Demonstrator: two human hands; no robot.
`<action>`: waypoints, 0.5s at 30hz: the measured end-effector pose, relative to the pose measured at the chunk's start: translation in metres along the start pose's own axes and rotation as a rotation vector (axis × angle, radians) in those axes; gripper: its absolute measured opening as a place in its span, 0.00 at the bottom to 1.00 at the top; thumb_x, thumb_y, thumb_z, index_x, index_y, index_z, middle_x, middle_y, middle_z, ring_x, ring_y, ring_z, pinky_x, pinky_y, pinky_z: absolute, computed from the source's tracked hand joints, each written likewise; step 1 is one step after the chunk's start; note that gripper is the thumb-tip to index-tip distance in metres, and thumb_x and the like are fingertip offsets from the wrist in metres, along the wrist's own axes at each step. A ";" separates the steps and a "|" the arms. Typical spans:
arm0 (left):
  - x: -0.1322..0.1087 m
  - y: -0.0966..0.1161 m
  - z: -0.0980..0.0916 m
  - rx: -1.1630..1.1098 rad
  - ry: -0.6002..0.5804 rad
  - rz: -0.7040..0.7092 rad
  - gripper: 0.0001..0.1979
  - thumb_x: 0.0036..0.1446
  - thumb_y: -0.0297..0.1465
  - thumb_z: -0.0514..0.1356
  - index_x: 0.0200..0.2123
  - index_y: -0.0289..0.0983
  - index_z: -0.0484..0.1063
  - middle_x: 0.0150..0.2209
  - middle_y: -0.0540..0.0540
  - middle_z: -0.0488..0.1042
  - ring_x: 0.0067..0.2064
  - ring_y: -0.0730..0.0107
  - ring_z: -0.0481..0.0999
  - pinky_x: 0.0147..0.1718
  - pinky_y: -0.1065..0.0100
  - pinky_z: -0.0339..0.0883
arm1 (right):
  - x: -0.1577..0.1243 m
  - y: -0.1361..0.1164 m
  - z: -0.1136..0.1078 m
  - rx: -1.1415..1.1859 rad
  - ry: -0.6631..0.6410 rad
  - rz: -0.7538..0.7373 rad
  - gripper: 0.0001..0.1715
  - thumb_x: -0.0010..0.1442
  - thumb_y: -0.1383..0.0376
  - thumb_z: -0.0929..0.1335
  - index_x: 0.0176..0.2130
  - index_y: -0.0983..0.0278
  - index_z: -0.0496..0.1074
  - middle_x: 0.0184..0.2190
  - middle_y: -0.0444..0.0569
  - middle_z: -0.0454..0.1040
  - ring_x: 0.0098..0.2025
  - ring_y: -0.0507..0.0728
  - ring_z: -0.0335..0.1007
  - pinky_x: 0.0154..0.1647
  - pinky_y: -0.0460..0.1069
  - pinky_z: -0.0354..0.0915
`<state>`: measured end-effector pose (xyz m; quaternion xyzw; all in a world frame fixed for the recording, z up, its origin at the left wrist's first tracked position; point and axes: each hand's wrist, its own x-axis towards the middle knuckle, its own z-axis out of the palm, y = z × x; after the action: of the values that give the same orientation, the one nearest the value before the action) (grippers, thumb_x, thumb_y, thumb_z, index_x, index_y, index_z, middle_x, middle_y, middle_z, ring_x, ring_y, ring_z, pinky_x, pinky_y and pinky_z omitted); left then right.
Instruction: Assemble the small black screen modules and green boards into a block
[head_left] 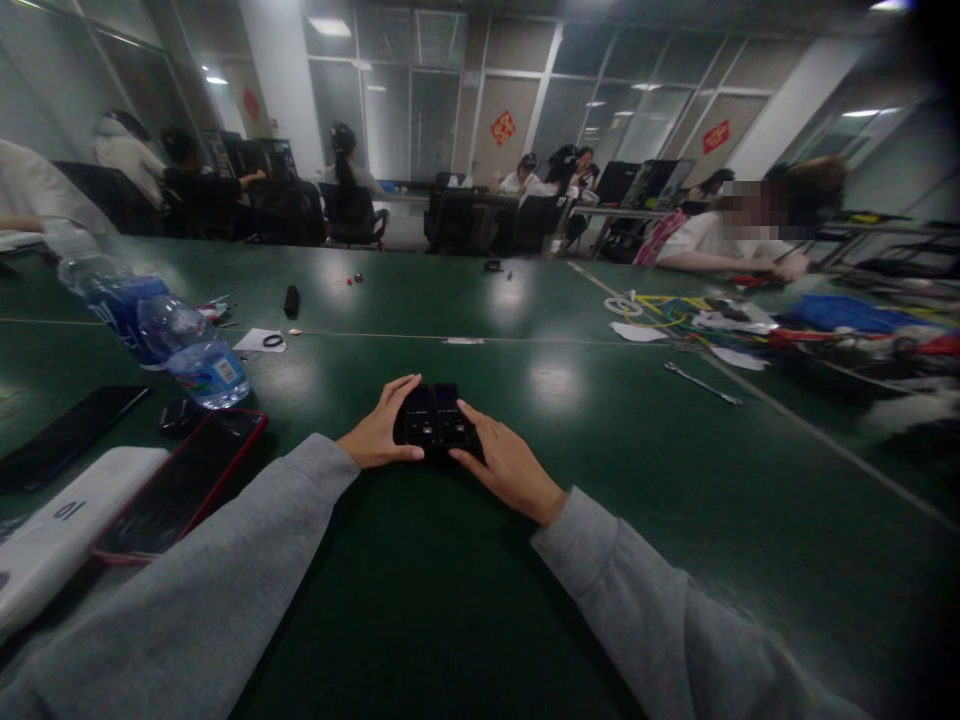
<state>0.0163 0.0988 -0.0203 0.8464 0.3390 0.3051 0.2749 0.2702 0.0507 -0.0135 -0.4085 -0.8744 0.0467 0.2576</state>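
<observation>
Two flat black boxes (421, 412) with small white markings lie side by side on the green table (420, 600), straight ahead of me. Their exact kind I cannot make out. My left hand (382, 430) grips the left side, thumb at the near edge and fingers curled round toward the far edge. On the opposite side my right hand (506, 455) holds the right box, with its thumb near the front edge and its fingers along the side. Grey sleeves cover both forearms.
Left of me are water bottles (191, 350), a red-edged phone (187, 485), a dark phone (71, 435) and a white power bank (67, 530). Rightward lie a wrench (703, 384) and tangled cables (667, 308). A person (705, 240) sits across the table, others behind.
</observation>
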 end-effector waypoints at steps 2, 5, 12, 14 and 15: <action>0.000 -0.001 0.000 0.008 0.004 0.011 0.55 0.42 0.55 0.63 0.66 0.42 0.39 0.64 0.36 0.40 0.65 0.40 0.43 0.60 0.39 0.44 | 0.000 0.000 0.000 -0.004 -0.004 0.001 0.38 0.65 0.50 0.59 0.65 0.65 0.43 0.56 0.59 0.62 0.55 0.64 0.62 0.53 0.63 0.64; 0.000 -0.002 0.001 0.012 -0.002 0.012 0.55 0.42 0.55 0.63 0.66 0.42 0.39 0.65 0.37 0.39 0.65 0.40 0.43 0.60 0.39 0.45 | 0.000 -0.002 -0.002 -0.015 -0.026 0.012 0.37 0.66 0.51 0.59 0.65 0.64 0.44 0.54 0.57 0.64 0.53 0.63 0.63 0.53 0.61 0.64; -0.001 0.000 0.001 0.033 -0.017 0.005 0.57 0.40 0.52 0.66 0.66 0.44 0.37 0.65 0.37 0.39 0.65 0.40 0.44 0.60 0.40 0.47 | 0.002 -0.008 -0.008 -0.037 -0.084 0.015 0.33 0.67 0.53 0.59 0.65 0.58 0.45 0.47 0.52 0.66 0.42 0.59 0.66 0.44 0.57 0.68; -0.001 0.002 0.001 0.041 -0.017 0.007 0.57 0.40 0.51 0.66 0.66 0.44 0.37 0.64 0.37 0.39 0.65 0.39 0.44 0.60 0.39 0.47 | 0.003 -0.009 -0.009 -0.052 -0.102 0.014 0.32 0.67 0.54 0.59 0.65 0.56 0.46 0.46 0.52 0.66 0.41 0.58 0.66 0.42 0.56 0.68; -0.001 0.002 0.001 0.045 -0.017 0.009 0.57 0.40 0.51 0.66 0.66 0.44 0.37 0.64 0.37 0.40 0.65 0.39 0.44 0.60 0.39 0.47 | 0.003 -0.009 -0.009 -0.062 -0.107 0.011 0.32 0.67 0.54 0.59 0.65 0.55 0.46 0.45 0.51 0.66 0.40 0.57 0.66 0.42 0.56 0.68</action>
<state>0.0174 0.0968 -0.0198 0.8566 0.3395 0.2913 0.2572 0.2673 0.0460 -0.0018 -0.4183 -0.8856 0.0427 0.1972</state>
